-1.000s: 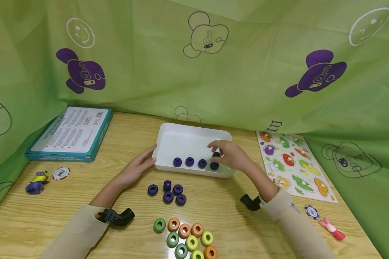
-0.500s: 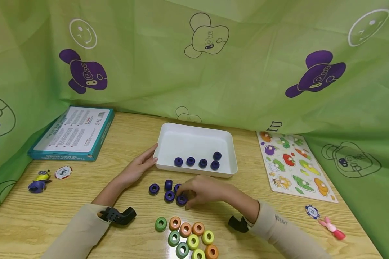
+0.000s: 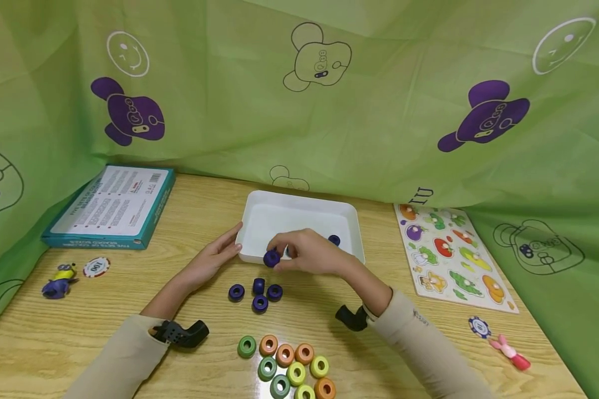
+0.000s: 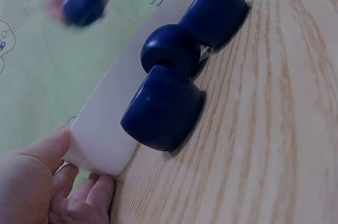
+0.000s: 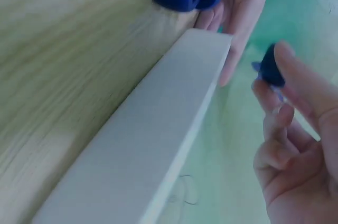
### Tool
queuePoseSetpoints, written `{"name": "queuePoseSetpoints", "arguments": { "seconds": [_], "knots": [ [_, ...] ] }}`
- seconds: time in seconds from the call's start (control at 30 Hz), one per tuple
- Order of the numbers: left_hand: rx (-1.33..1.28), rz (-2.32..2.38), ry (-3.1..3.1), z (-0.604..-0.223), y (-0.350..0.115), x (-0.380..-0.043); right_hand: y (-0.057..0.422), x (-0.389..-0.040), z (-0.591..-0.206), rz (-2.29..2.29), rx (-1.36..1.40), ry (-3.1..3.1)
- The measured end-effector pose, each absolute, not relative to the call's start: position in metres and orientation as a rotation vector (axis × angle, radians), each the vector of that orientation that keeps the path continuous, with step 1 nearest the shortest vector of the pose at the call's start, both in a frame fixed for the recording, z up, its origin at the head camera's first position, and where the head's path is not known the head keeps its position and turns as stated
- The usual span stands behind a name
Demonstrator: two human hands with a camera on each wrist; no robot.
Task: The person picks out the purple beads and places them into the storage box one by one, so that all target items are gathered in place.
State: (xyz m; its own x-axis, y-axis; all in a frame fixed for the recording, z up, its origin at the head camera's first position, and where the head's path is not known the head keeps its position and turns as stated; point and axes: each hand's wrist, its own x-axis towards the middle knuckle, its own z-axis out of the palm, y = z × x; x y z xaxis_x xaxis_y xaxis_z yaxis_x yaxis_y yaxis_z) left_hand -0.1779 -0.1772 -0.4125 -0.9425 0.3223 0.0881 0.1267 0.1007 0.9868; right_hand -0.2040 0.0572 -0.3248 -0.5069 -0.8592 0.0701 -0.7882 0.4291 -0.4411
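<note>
My right hand (image 3: 309, 252) pinches a dark blue-purple bead (image 3: 272, 258) between thumb and fingertips, above the front wall of a white tray (image 3: 299, 200). In the right wrist view the same bead (image 5: 272, 66) is at the fingertips. One purple bead (image 3: 334, 240) shows in the tray at the right; the hand hides other parts of the tray floor. Against the tray's left end, the thumb and fingers of my left hand (image 3: 211, 260) touch the outer wall. Several purple beads (image 3: 260, 303) lie on the table before the tray, one of them on its side.
Green, orange and yellow beads (image 3: 285, 355) are grouped near the front edge. A teal box (image 3: 112, 208), a poker chip (image 3: 96, 267) and a small figure (image 3: 60, 281) are at left. At right lie a vegetable puzzle board (image 3: 456, 255), another chip (image 3: 479, 327) and a pink toy (image 3: 510, 352).
My right hand let go of a bead in the tray, came back to the table pile, took another purple bead and lifted it to the tray's front. The left hand stays at the tray.
</note>
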Motion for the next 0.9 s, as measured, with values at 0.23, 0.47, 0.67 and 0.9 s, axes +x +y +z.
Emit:
{"name": "queuePoseSetpoints", "arguments": {
  "seconds": [0.23, 0.47, 0.67, 0.9],
  "knots": [
    [0.424, 1.948, 2.236, -0.419, -0.179, -0.18, 0.029, -0.238, -0.346, -0.596, -1.356, 2.646],
    [0.433, 1.948, 2.214, -0.413, -0.179, -0.179, 0.008, -0.247, -0.359, -0.417, -1.291, 2.641],
    [0.445, 1.963, 2.18, -0.399, -0.175, -0.171, 0.009, -0.242, -0.357, -0.357, -1.321, 2.634],
    [0.443, 1.97, 2.189, -0.398, -0.175, -0.17, 0.036, -0.223, -0.336, -0.608, -1.391, 2.608]
  ]
}}
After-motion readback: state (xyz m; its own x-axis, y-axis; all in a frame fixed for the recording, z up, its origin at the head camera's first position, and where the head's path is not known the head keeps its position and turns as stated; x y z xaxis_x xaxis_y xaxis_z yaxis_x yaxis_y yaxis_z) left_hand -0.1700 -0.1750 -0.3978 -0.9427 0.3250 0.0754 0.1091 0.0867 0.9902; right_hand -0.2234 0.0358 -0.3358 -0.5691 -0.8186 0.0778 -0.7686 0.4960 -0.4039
